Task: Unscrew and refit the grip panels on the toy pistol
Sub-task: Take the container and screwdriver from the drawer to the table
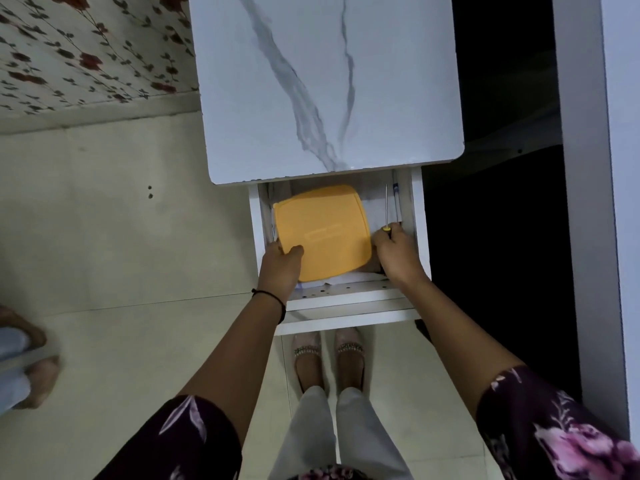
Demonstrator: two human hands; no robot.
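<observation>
An orange-lidded plastic box (322, 230) lies in an open white drawer (346, 299) under the table top. My left hand (280, 265) grips the box's near left corner, thumb on the lid. My right hand (394, 251) is at the box's right side and holds a screwdriver (387, 209) with a yellow handle, its thin metal shaft pointing away from me. The toy pistol is not in view.
A white marble-patterned table top (329, 81) sits above the drawer. A dark gap (491, 237) lies to the right, beside a white panel (588, 202). My feet (329, 362) stand on the pale tiled floor. Another person's feet (27, 368) are at the far left.
</observation>
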